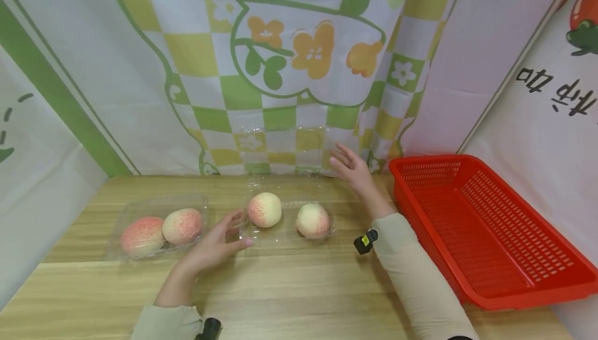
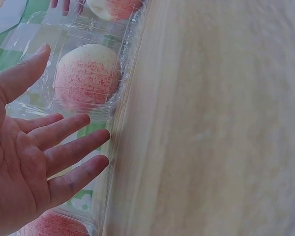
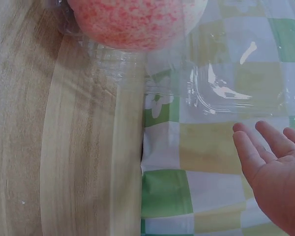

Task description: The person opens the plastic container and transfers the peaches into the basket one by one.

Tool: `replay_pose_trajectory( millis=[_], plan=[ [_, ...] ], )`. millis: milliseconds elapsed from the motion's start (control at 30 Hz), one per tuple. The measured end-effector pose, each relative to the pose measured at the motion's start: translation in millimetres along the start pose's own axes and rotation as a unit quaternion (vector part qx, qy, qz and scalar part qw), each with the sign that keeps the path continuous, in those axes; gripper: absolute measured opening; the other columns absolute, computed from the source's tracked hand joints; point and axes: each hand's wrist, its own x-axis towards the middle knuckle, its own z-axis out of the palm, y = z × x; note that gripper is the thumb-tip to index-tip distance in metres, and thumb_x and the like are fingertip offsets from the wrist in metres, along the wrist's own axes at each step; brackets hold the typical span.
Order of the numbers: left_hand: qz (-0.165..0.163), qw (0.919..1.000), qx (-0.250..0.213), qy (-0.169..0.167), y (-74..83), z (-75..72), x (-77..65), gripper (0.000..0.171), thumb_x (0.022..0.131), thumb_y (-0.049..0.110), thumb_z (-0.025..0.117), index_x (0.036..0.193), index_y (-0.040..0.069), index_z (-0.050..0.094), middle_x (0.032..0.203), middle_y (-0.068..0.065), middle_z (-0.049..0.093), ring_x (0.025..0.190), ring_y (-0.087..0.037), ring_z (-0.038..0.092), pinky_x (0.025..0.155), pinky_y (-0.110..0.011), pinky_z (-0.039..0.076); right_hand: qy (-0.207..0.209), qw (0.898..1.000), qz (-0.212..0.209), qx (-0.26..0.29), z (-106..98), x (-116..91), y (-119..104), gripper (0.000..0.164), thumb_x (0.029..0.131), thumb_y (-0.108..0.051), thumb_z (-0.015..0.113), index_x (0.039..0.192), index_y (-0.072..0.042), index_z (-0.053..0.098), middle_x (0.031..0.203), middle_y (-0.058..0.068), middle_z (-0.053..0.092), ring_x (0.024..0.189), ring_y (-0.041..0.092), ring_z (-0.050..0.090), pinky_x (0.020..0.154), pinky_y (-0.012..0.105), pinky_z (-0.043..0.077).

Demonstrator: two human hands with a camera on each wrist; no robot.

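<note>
A clear plastic clamshell box (image 1: pixel 282 233) stands on the table with its lid (image 1: pixel 285 148) raised against the curtain. Two peaches lie inside it, one on the left (image 1: pixel 264 209) and one on the right (image 1: pixel 313 221). My left hand (image 1: pixel 217 244) is at the box's left side, fingers spread and holding nothing; whether it touches the plastic I cannot tell. My right hand (image 1: pixel 356 174), fingers extended, is beside the raised lid's right edge, apart from it in the right wrist view.
Left of my left hand lies another clear box (image 1: pixel 117 226) with two peaches (image 1: pixel 182 227) in it. A red plastic basket (image 1: pixel 450 277) stands at the table's right side. Behind the wooden table (image 1: pixel 299 293) hangs a checked curtain (image 1: pixel 243 91).
</note>
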Motion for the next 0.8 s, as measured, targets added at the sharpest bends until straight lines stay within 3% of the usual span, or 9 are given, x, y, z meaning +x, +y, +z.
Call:
replay_pose_trajectory(
  millis=[300, 800],
  plan=[
    [0.004, 1.0000, 0.006, -0.001, -1.3, 0.0, 0.8, 0.084, 0.097, 0.027, 0.065, 0.156, -0.003, 0.013, 0.160, -0.029, 0.024, 0.143, -0.055, 0.028, 0.112, -0.065, 0.034, 0.017, 1.000, -0.006, 0.022, -5.9, -23.4, -5.2, 0.061, 0.103, -0.014, 0.053, 0.157, -0.007, 0.025, 0.158, 0.019, 0.036, 0.146, 0.041, 0.034, 0.117, 0.058, 0.034],
    [0.002, 1.0000, 0.001, 0.001, -2.2, -0.6, 1.3, 0.084, 0.097, 0.025, 0.065, 0.156, -0.002, 0.013, 0.160, -0.028, 0.025, 0.143, -0.055, 0.029, 0.112, -0.065, 0.035, -0.077, 0.994, -0.016, -0.071, 17.6, -51.9, 1.0, 0.058, 0.101, -0.012, 0.055, 0.153, -0.003, 0.033, 0.154, 0.024, 0.040, 0.138, 0.046, 0.043, 0.111, 0.055, 0.042]
  ],
)
